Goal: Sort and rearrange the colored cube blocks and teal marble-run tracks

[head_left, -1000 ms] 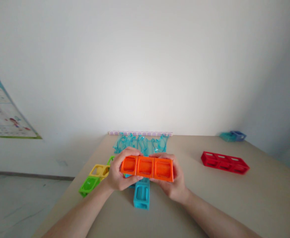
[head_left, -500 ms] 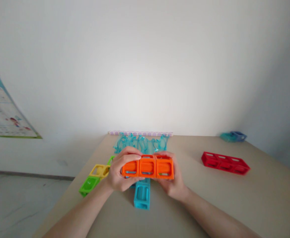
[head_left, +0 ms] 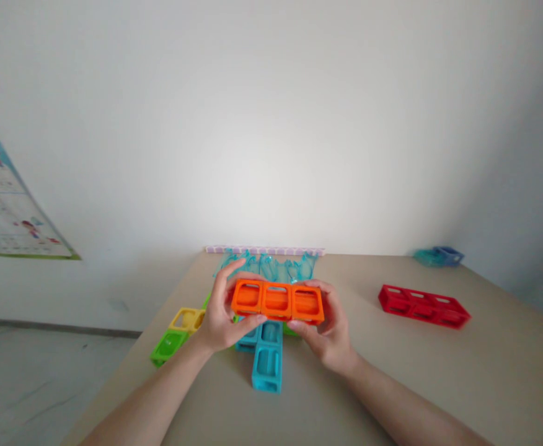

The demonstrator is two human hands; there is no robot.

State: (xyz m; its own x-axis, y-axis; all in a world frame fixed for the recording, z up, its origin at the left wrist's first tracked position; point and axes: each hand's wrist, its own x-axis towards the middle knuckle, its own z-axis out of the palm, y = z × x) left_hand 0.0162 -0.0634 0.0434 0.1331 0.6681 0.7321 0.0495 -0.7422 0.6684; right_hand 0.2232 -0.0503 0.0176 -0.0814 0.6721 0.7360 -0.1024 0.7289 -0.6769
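An orange block of three joined open cubes [head_left: 277,301] is held up in front of me, level, with its openings facing me. My left hand [head_left: 220,316] grips its left end, thumb below, one finger raised off it. Around its right end are the fingers of my right hand [head_left: 330,328], thumb at the lower edge. Beneath it lie joined light-blue cubes [head_left: 268,365] on the table. To their left are a yellow piece [head_left: 185,319] and a green cube [head_left: 169,345]. Parts of other green pieces are hidden behind my hands.
A red three-cube block [head_left: 424,306] lies on the table [head_left: 392,378] at the right. Clear teal plastic pieces [head_left: 271,267] lie at the back before a patterned strip [head_left: 264,250]. A blue piece [head_left: 447,255] sits in the far right corner. A poster [head_left: 15,204] hangs at left.
The orange block has tilted and risen slightly, showing more of its openings. My left index finger has lifted off it, and my right thumb has come to its lower front edge.
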